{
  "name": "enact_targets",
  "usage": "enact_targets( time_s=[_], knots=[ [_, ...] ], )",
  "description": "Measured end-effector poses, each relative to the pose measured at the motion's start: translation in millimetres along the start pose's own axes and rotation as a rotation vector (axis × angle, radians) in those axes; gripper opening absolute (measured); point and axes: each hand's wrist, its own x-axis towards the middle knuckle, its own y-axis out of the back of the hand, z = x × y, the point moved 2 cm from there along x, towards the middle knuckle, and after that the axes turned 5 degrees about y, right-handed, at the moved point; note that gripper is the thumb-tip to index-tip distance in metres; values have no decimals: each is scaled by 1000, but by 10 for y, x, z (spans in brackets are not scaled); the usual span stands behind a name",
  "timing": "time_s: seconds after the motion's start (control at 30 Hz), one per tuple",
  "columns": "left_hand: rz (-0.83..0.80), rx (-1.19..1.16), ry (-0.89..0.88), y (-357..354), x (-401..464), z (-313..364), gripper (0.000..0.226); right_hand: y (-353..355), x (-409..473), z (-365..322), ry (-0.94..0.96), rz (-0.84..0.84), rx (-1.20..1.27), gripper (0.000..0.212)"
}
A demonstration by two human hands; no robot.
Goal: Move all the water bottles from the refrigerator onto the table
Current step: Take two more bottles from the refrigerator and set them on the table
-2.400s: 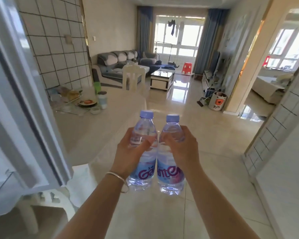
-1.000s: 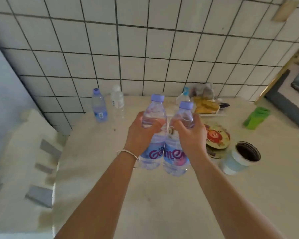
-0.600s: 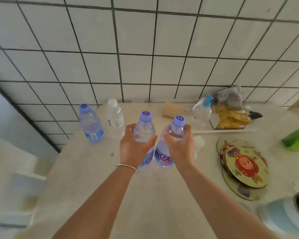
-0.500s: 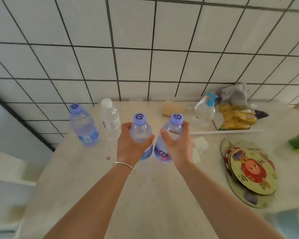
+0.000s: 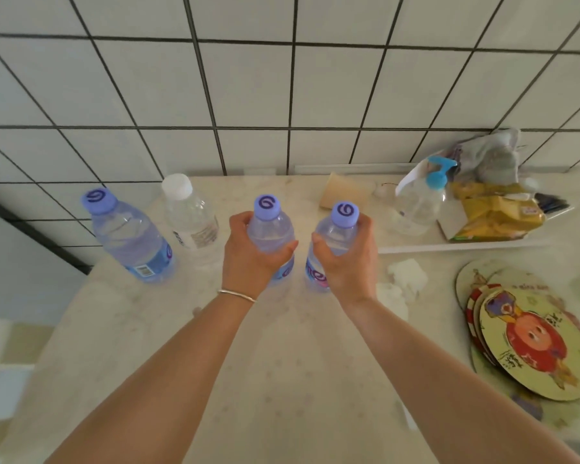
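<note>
Bottle bases hide behind wrists; left hand point(image 5: 248, 259) wraps one water bottle point(image 5: 271, 226), right hand point(image 5: 350, 262) another bottle point(image 5: 335, 229), on the table point(image 5: 282, 363).

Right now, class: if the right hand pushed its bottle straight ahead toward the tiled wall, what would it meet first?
Probably the tan wedge-shaped object beyond the right hand and its bottle; depth is uncertain.
</note>
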Motion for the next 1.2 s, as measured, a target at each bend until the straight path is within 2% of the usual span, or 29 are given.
enact_targets(
  time_s=[0.2,0.3,0.4,0.5,0.7,0.8,0.93,1.1,1.2],
  knots=[
    [-151,87,109,23,-135,-267,67,-43,-206,169,-119,-104,-36,67],
    [-138,163,95,194,-238,-221,84,89,-369,49,-177,-68,-54,89],
    [-82,156,98,403,-473,16,88,338,-529,-176,-91,15,-99,91],
    [-29,174,40,636,-783,195,83,541,-752,-405,49,-36,-133,87],
    [147,165,-19,1268,-1619,700,77,900,-1284,-928,212,-231,-146,89],
    [261,154,-18,1547,-2364,835,77,1142,-1755,-1101,340,-338,-124,87],
    [487,130,12,1843,-3610,813,71,1352,-2584,-1267,499,-578,-64,79],
    [673,396,116,2255,-5231,616,74,1529,-3828,-1435,588,-876,75,71],
    [852,423,187,2615,-6089,534,71,1576,-4556,-1659,661,-1018,128,68]
  ],
)
